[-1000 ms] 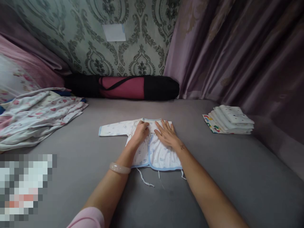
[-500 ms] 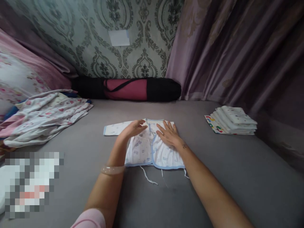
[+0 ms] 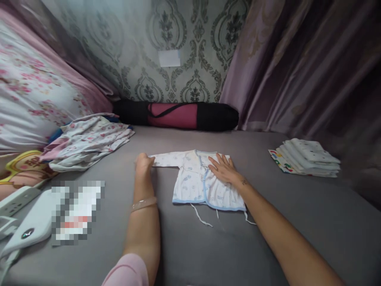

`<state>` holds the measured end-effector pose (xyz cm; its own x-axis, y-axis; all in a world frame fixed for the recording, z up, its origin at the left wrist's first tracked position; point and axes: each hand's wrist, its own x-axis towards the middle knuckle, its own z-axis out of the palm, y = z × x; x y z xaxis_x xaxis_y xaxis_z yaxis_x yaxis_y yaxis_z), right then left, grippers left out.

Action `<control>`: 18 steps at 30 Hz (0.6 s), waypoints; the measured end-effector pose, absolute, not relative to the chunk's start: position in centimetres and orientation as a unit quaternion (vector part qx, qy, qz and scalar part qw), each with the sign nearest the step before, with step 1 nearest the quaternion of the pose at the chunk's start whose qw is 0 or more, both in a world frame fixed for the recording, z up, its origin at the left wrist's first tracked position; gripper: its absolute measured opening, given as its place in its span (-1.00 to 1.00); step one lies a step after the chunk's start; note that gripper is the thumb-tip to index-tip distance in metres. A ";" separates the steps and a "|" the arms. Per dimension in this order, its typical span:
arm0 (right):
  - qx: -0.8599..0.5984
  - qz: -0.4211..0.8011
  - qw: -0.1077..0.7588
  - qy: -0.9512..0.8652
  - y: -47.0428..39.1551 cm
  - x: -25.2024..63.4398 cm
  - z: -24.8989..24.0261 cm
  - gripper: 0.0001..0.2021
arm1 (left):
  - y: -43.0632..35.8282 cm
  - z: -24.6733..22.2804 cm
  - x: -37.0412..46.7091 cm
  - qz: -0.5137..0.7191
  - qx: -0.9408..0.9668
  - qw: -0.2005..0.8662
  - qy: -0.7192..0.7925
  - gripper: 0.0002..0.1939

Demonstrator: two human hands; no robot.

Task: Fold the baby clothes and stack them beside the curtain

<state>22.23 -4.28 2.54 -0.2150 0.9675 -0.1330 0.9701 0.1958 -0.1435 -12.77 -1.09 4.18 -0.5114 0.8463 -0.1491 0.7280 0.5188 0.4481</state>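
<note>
A white baby shirt (image 3: 190,184) with pale blue edging and a small print lies front up on the grey sheet. Its left sleeve is stretched out sideways, and the other sleeve does not show. At that sleeve's cuff is my left hand (image 3: 143,162), closed with the thumb over the cloth; its other fingers are mostly hidden. My right hand (image 3: 224,169) rests flat on the shirt's upper right part, fingers spread. White tie strings (image 3: 201,216) trail from below the hem.
Folded white cloths (image 3: 311,157) are stacked at right. A pile of printed clothes (image 3: 92,139) lies at left, nearer me a power strip (image 3: 18,200) and a white device (image 3: 35,226). A black and red long bag (image 3: 175,115) lies along the wall.
My left hand has moved left from the shirt's neck area to the sleeve cuff. My right hand stays flat on the shirt. The view has turned somewhat left.
</note>
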 end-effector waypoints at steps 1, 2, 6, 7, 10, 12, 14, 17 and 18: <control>0.626 -0.102 0.012 0.773 -4.1 22.3 2.6 -0.41 | -1.1 4.2 -12.5 0.172 0.459 0.181 0.853 -0.81; 0.625 -0.108 0.017 0.773 -4.0 22.4 2.7 -0.41 | -1.2 4.2 -12.3 0.180 0.456 0.185 0.852 -0.83; 0.618 -0.121 0.006 0.777 -3.3 21.7 4.0 -0.40 | -1.2 4.0 -11.9 0.215 0.432 0.188 0.855 -0.80; 0.612 -0.113 -0.011 0.783 -3.2 21.0 4.4 -0.42 | -1.2 3.9 -11.8 0.221 0.426 0.191 0.856 -0.80; 0.578 -0.080 -0.069 0.809 -3.0 17.9 5.2 -0.49 | -1.1 3.7 -11.8 0.238 0.415 0.203 0.854 -0.83; 0.552 -0.075 -0.087 0.826 -2.8 15.2 5.3 -0.54 | -1.0 3.6 -11.9 0.256 0.409 0.213 0.850 -0.86; 0.528 -0.079 -0.092 0.841 -2.5 12.7 4.9 -0.56 | -0.9 3.4 -12.1 0.277 0.404 0.225 0.842 -0.91; 0.516 -0.080 -0.094 0.847 -1.9 10.0 3.8 -0.57 | -0.6 3.1 -12.4 0.323 0.397 0.252 0.822 -0.88; 0.522 -0.079 -0.092 0.844 -1.6 9.5 3.5 -0.55 | -0.5 3.0 -12.5 0.343 0.393 0.261 0.812 -0.86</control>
